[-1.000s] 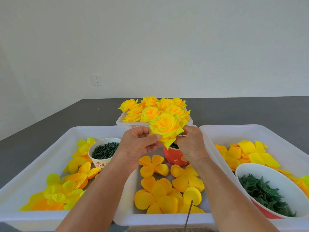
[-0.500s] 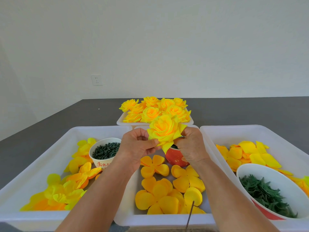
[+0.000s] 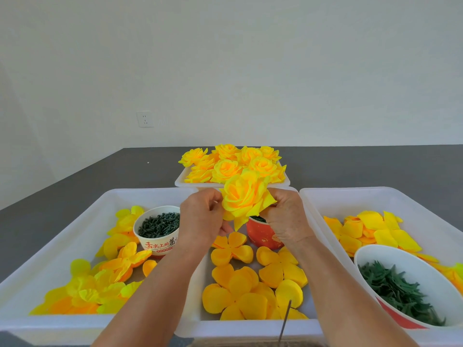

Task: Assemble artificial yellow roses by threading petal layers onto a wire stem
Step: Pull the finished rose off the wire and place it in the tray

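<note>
Fingers [image 3: 217,205] of the left hand [image 3: 203,219] curled and pinching the outer petals of a yellow rose [image 3: 244,199], held up at chest height over the middle tray [image 3: 250,326]. Right hand [image 3: 285,219] cupped against the rose's other side, fingers curled in behind the petals, probably pinching the base, though hidden by the bloom. Held between both hands this way, likely to settle the last petal layer and shape the flower.

Straight ahead, beyond the hands, a small white tray [image 3: 180,182] heaped with finished roses [image 3: 233,164], placed far back, seemingly to keep done work clear of loose parts.

Below the hands, orange-yellow petal layers [image 3: 250,279] spread flat in the middle tray, near for easy picking. A thin wire [image 3: 284,319] standing at that tray's near edge. A red cup [image 3: 260,234] just behind the right hand, contents mostly hidden.

To the left, a larger white tray [image 3: 50,246] with paler yellow petal layers [image 3: 95,286] and a white cup [image 3: 157,231] of small dark green pieces. To the right, another tray [image 3: 375,196] with loose petals [image 3: 370,231] and a bowl [image 3: 400,254] of green leaf-like pieces [image 3: 395,291].

All on a dark grey worktop [image 3: 75,176] against a plain white wall.
</note>
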`<move>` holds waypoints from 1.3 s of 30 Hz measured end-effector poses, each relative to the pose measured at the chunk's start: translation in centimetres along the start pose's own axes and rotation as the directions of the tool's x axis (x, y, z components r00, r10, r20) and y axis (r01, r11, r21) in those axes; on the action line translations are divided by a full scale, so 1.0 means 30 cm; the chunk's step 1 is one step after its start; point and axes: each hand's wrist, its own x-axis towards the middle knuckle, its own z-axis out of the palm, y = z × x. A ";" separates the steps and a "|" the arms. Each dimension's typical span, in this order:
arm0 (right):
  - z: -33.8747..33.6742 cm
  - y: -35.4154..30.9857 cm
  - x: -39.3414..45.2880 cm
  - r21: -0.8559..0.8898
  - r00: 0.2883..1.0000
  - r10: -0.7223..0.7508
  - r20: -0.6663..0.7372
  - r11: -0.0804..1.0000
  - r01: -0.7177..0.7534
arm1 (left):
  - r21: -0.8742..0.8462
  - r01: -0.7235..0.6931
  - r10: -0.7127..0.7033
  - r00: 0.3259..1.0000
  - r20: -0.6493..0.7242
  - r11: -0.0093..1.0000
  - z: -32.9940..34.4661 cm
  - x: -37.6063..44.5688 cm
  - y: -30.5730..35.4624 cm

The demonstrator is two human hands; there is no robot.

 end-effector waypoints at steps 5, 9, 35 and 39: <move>-0.003 -0.005 -0.001 0.037 0.999 0.020 0.030 0.999 -0.021 | 0.001 -0.006 0.006 0.997 -0.079 1.000 -0.003 -0.003 0.000; -0.002 -0.004 0.005 0.089 0.997 0.067 0.029 0.994 -0.069 | -0.263 0.170 -0.183 0.983 -0.026 0.950 -0.007 0.009 0.001; -0.002 0.006 0.008 0.078 0.999 0.003 0.044 0.997 -0.007 | -0.456 0.305 -0.340 0.940 0.004 0.836 -0.023 0.004 0.047; 0.001 0.007 0.007 0.019 0.998 -0.036 0.051 0.999 0.035 | -0.410 0.217 -0.261 0.964 -0.054 0.886 -0.021 -0.005 0.047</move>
